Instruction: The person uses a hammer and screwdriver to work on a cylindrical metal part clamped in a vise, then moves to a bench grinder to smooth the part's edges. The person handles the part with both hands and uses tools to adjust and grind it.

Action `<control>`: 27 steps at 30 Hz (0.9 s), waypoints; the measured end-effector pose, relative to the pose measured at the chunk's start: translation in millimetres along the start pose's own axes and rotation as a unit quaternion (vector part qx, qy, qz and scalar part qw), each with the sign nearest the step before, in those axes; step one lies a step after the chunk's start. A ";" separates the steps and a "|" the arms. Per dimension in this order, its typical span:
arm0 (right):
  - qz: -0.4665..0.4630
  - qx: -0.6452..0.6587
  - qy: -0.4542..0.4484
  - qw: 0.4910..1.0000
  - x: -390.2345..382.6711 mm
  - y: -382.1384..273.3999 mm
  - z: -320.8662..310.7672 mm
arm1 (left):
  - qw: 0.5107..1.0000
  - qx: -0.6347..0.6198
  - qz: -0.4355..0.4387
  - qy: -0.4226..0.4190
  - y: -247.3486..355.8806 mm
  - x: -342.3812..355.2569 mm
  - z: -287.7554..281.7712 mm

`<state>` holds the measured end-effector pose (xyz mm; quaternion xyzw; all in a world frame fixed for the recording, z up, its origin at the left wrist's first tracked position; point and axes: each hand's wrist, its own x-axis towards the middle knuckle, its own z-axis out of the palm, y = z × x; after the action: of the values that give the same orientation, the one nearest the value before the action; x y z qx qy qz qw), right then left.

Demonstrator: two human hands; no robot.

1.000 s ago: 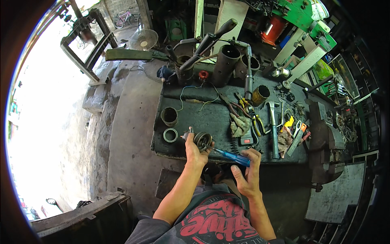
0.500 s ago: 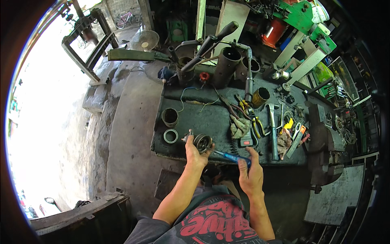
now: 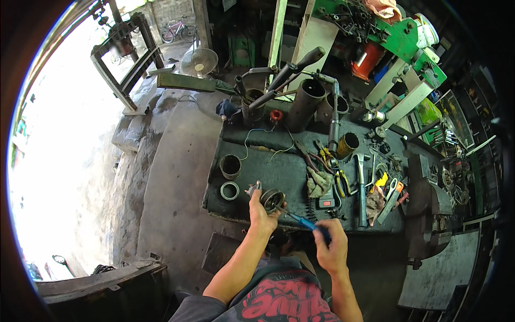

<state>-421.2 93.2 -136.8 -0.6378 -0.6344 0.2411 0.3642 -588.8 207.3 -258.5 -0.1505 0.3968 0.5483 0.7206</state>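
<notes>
My left hand (image 3: 260, 219) is closed around a round, hollow metal part (image 3: 271, 197) with ridged sides, its opening tilted towards my right. A small metal stub stands out on the part's left, near my thumb. In my right hand (image 3: 332, 251) is a screwdriver (image 3: 306, 221) with a blue handle, gripped at the handle's end. Its shaft points left, and its tip meets the edge or inside of the part's opening; my left fingers partly hide the contact. On the bench (image 3: 257, 174), left of the part, lie a pale metal ring (image 3: 223, 189) and a short dark cylinder (image 3: 230, 172).
To the right lie a hammer (image 3: 362, 196), several pliers, a grey rag (image 3: 320, 184) and an orange-handled tool (image 3: 394, 188). Tall metal tubes (image 3: 306, 107) holding bars stand at the back. A vise (image 3: 432, 206) is at the bench's right end; a fan (image 3: 199, 63) stands behind.
The screwdriver's handle and my right hand have dropped lower, and the right fingers have curled in more around it. The view has shifted slightly; my left hand still holds the part.
</notes>
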 end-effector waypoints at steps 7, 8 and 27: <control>-0.030 -0.055 0.066 0.996 0.8 5.9 1.9 | 0.998 -0.026 -0.024 -0.058 -4.6 6.9 -6.5; 0.051 -0.029 0.046 0.997 1.2 8.3 1.8 | 0.998 -0.018 -0.020 -0.057 -5.3 6.0 -6.4; -0.025 0.120 0.043 0.992 -10.2 17.4 4.6 | 0.999 0.032 -0.021 -0.012 -5.4 -1.2 -1.5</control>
<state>-414.5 85.1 -154.7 -0.5831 -0.6008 0.2782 0.4708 -584.6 203.6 -259.8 -0.1287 0.4023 0.5222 0.7409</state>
